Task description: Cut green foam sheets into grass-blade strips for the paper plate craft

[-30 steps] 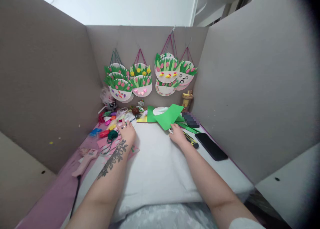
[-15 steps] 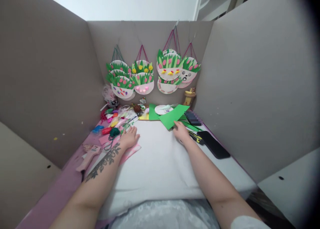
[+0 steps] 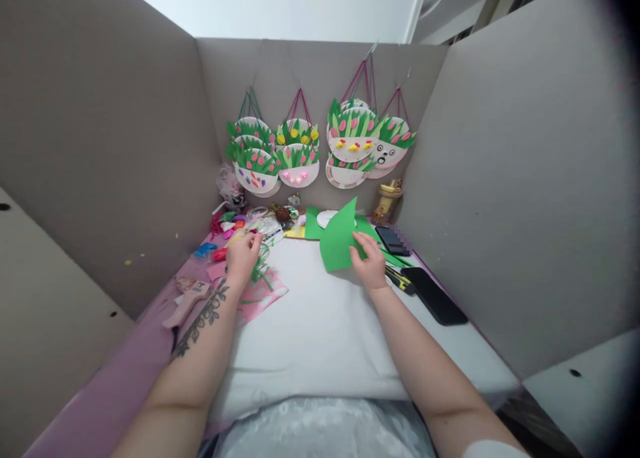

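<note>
My right hand pinches the right edge of a green paper sheet, which is raised and slightly bent above the white table cover. On the left, my left hand is closed, fingertips together, over the craft pile; thin green strips hang just beside its fingers. Under those strips lies a pink-and-white patterned piece. Behind the raised sheet are another green sheet and a white paper disc.
Two black phones and yellow-black cutters lie at the right. A pink glue gun is at the left. Paper-plate baskets hang on the grey back panel. A yellow-lidded cup stands at the back right.
My right hand has lifted the green sheet off the table and tilted it up. My left hand has risen from lying flat and closed beside the green strips. The view has shifted slightly.
</note>
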Demonstrator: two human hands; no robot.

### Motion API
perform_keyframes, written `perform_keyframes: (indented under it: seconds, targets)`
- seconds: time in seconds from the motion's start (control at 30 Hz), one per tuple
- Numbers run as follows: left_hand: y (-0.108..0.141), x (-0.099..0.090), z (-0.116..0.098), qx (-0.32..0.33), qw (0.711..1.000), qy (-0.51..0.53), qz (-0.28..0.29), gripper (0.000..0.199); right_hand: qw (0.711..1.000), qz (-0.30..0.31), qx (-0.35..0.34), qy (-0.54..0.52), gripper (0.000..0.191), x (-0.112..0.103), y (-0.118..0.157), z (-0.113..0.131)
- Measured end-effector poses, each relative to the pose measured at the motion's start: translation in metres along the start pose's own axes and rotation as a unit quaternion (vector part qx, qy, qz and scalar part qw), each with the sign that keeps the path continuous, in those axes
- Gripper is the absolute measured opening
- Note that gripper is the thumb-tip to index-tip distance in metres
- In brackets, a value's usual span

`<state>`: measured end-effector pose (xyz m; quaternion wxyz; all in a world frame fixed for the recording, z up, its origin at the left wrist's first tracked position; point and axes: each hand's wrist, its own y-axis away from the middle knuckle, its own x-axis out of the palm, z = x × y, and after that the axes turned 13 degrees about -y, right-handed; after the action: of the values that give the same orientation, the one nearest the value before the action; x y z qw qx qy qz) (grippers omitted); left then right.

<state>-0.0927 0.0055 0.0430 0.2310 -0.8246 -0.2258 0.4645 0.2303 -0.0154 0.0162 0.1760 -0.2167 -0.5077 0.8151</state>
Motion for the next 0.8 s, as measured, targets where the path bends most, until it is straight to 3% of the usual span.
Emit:
perform_keyframes:
  seconds: [0.13,0.27,0.33,0.4,0.43,0.57,0.63,0.7,0.8]
  targets:
    - [-0.007,-0.006,0.008,-0.027,0.999,0.034,0.003,0.035,0.999,-0.027,0.019,-0.027,0.045,-0.002,-0.006,0.009]
    - [0.001,0.006,-0.003,-0.014,0.998,0.04,0.047,0.044,0.982,-0.063,0.155,-0.089,0.056,0.008,0.001,0.001]
    - [0.014,0.017,-0.016,0.015,0.996,0.037,0.085,0.049,0.949,-0.042,0.279,-0.141,0.061,0.02,0.01,-0.007]
    - [0.029,0.027,-0.033,0.069,0.989,0.034,0.128,0.037,0.899,0.01,0.391,-0.198,0.068,0.035,0.021,-0.013]
    - [0.037,0.031,-0.041,0.094,0.985,0.03,0.139,0.028,0.886,0.031,0.411,-0.214,0.069,0.042,0.026,-0.015]
    - [0.057,0.039,-0.064,0.222,0.957,-0.059,0.175,0.039,0.866,0.09,0.421,-0.253,0.062,0.059,0.038,-0.015]
    - [0.059,0.04,-0.067,0.279,0.931,-0.114,0.205,0.03,0.862,0.115,0.421,-0.259,0.056,0.062,0.04,-0.014]
    - [0.057,0.042,-0.065,0.295,0.918,-0.137,0.225,0.021,0.861,0.137,0.418,-0.255,0.052,0.063,0.041,-0.014]
    - [0.053,0.046,-0.062,0.303,0.906,-0.172,0.239,0.022,0.867,0.164,0.41,-0.23,0.048,0.062,0.041,-0.014]
